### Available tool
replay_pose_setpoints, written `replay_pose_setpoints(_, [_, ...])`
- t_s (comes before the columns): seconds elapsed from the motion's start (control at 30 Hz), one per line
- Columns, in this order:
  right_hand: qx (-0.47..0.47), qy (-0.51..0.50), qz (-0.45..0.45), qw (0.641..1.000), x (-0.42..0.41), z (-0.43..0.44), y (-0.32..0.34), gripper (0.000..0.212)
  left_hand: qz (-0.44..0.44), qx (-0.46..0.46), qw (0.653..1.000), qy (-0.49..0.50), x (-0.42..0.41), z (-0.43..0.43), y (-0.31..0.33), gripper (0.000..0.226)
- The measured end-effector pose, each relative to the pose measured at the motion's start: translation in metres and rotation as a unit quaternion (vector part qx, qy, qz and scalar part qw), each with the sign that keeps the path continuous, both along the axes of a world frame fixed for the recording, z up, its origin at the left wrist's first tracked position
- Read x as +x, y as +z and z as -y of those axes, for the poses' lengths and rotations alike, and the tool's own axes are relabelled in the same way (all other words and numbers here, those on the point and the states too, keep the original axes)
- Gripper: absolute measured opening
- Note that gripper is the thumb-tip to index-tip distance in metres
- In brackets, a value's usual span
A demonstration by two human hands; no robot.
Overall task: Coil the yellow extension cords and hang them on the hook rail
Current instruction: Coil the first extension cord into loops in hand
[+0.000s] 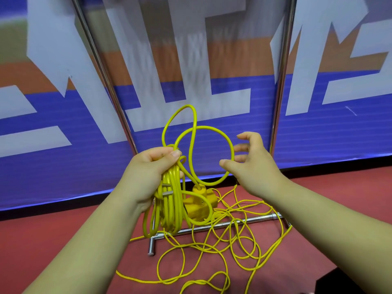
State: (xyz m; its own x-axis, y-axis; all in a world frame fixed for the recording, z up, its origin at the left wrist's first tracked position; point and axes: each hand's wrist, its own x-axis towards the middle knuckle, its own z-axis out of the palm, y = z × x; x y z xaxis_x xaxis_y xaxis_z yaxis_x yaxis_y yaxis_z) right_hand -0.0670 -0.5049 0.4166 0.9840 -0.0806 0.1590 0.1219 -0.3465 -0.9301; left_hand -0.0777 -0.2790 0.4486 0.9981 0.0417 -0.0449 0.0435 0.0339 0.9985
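Coiling a yellow cord (169, 200), frame centre
The left hand (148, 172) is gripping the coil; the right hand (254, 166) is spreading its fingers open beside a loop (212, 129); the cropped banner (318, 134) lettering is unreadable.

Bright, even indoor light; shadows soft. Upper banner (191, 49) streaked with blur. Wide-angle distortion tilts the 2 poles (100, 66).

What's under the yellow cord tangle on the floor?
A chrome metal bar on the red floor runs beneath the tangled yellow cord. Part of it is hidden behind the yellow socket block and the coiled bundle in the left hand's grip.
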Motion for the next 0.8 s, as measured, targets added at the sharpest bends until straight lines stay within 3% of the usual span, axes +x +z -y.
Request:
replay_pose_setpoints(0.17, [-0.067, -0.054, 0.116, 0.99, -0.003, -0.002, 0.004, 0.051, -0.009, 0.011, 1.0, -0.01, -0.003, 0.003, -0.001, 0.026])
replay_pose_setpoints(0.3, [-0.065, -0.002, 0.145, 0.987, -0.007, -0.007, 0.008, 0.033, -0.015, 0.034, 0.999, -0.017, -0.007, 0.01, -0.003, 0.022])
replay_pose_setpoints(0.43, [-0.09, 0.008, 0.126, 0.988, -0.005, -0.008, 0.004, 0.033, -0.019, 0.061, 0.998, -0.022, -0.009, 0.016, -0.008, 0.022])
replay_pose_setpoints(0.57, [-0.137, -0.057, 0.129, 0.981, -0.001, -0.005, 0.009, 0.051, -0.029, 0.079, 0.995, -0.046, -0.01, 0.019, -0.011, 0.043])
replay_pose_setpoints(0.7, [-0.007, 0.024, 0.041, 0.999, 0.004, -0.007, 0.014, 0.046, -0.041, 0.086, 0.993, -0.066, -0.012, 0.023, -0.012, 0.037])
replay_pose_setpoints(0.8, [0.045, 0.032, 0.011, 0.998, 0.011, -0.004, 0.014, 0.035, -0.057, 0.065, 0.994, -0.074, -0.012, 0.024, -0.012, 0.025])
